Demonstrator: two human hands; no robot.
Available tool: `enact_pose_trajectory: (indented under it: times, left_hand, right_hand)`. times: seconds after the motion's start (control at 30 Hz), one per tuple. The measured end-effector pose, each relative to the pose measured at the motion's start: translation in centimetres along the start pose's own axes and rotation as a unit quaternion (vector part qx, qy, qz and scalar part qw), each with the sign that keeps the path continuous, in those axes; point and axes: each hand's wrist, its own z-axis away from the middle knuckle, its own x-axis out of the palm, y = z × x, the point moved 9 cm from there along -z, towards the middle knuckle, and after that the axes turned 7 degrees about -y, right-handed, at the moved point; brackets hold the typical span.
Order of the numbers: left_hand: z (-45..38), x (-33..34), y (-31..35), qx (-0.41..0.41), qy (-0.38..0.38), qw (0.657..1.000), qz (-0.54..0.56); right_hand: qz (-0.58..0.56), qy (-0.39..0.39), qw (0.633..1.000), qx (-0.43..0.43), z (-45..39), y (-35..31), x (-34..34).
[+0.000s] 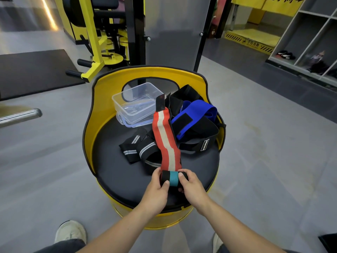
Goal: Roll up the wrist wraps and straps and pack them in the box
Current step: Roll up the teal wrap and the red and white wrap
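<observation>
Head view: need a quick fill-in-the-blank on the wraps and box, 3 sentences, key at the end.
1. Both hands grip the rolled end of the red wrap, whose centre stripe is ____.
2. The clear box holds ____ wraps.
3. The blue wrap lies to the ____ of the red wrap.

Missing words: white; no; right

Upper left of frame: yellow gym machine (94, 42) with black padded pegs, standing on grey floor (45, 143). Black floor mat (32, 72) at left edge. Chrome bar end (20, 115) at mid-left. Grey upright panel (175, 30) at top centre, between black posts. Upper right: open cubby shelves (310, 33) holding dark shoes (285, 54). Yellow hazard-striped step (249, 40) behind. White sneaker (71, 231), lower left.
</observation>
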Motion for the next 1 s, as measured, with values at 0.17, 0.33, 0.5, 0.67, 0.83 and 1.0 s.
enact_pose_trajectory:
  times: [0.17,0.33,0.5,0.67,0.83,1.0]
  left_hand:
    - [0.3,0.4,0.9,0.006,-0.01,1.0,-0.011]
    - [0.1,-0.4,0.2,0.004,0.014,1.0,0.011]
    - [-0.4,-2.0,0.3,0.01,0.037,0.994,0.098]
    - [-1.2,-2.1,0.9,0.02,-0.01,0.991,0.131]
    - [-1.4,-2.4,1.5,0.018,0.013,0.991,0.13]
    - [-1.4,-2.4,1.9,0.014,0.05,0.989,0.141]
  right_hand:
    - [-0.035,-0.042,0.998,0.015,0.4,0.1,1.0]
    - [-0.065,-0.052,0.996,0.014,0.9,0.1,1.2]
    - [-0.068,-0.004,0.998,-0.014,0.6,-0.6,0.1]
    - [-0.079,-0.03,0.996,0.019,-0.1,-0.5,0.0]
    - [-0.071,-0.053,0.996,0.008,0.0,-0.8,0.3]
    - [-0.071,-0.049,0.993,-0.08,0.0,-1.7,0.0]
